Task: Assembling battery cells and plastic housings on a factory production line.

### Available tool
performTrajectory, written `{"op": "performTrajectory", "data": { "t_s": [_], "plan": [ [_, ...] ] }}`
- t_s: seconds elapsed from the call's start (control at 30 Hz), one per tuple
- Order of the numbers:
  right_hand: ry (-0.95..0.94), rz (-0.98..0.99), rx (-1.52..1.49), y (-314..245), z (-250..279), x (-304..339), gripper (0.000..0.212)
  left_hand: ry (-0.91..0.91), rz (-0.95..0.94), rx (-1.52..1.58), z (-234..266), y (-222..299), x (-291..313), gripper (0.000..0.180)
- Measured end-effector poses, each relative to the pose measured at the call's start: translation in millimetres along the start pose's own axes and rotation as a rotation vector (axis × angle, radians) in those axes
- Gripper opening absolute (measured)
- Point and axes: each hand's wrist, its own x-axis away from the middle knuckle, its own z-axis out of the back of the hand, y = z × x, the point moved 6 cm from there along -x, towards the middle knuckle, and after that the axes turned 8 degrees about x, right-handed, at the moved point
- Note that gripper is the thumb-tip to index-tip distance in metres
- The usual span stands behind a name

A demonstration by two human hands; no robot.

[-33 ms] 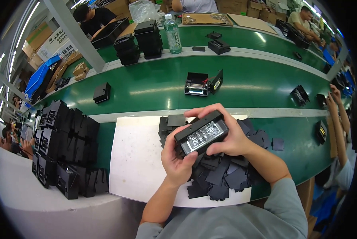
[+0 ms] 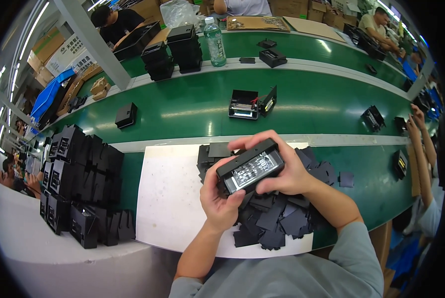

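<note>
Both my hands grip a black box-shaped lamp (image 2: 256, 171) with a clear, shiny LED window facing up toward me. My left hand (image 2: 217, 201) wraps its lower left end, thumb on the near edge. My right hand (image 2: 289, 171) clasps the other end, its fingers over the far side and its thumb underneath the near edge. The lamp is tilted, its right end higher in view. Below it lies a heap of flat black plastic pieces (image 2: 277, 218), partly hidden by my hands, on a white board (image 2: 173, 193).
Stacked black housings (image 2: 83, 184) stand at my left. On the green belt (image 2: 183, 109) beyond are an opened black case (image 2: 244, 105), a closed black box (image 2: 126, 115) and another unit (image 2: 373, 119). A bottle (image 2: 214, 42) stands farther back. A co-worker's hands (image 2: 415, 121) are at right.
</note>
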Motion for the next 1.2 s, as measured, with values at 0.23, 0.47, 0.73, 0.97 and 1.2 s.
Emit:
{"op": "performTrajectory", "data": {
  "t_s": [0.23, 0.47, 0.73, 0.97, 1.2],
  "plan": [
    [-0.232, -0.300, 0.117, 19.0, -5.1, -7.5, 0.085, -0.001, 0.027, -0.129, 40.7, 9.8, 2.0, 0.048],
    [0.194, -0.268, 1.329, 146.3, 135.3, -80.3, 0.110, 0.588, 0.485, -0.253, 158.9, 0.3, -6.6, 0.038],
    [-0.121, -0.106, 0.999, 147.9, 114.2, -168.1, 0.104, 0.415, 0.577, -0.863, 200.2, 14.5, 4.1, 0.033],
    [-0.659, -0.395, 1.303, 174.3, 22.4, -213.8, 0.098, 0.196, 0.159, -1.518, 161.2, 21.4, -20.0, 0.033],
    [-0.330, -0.360, 0.470, 113.6, -0.3, -180.3, 0.088, 0.061, -0.072, -0.999, 90.8, 19.0, -45.1, 0.068]
  ]
}}
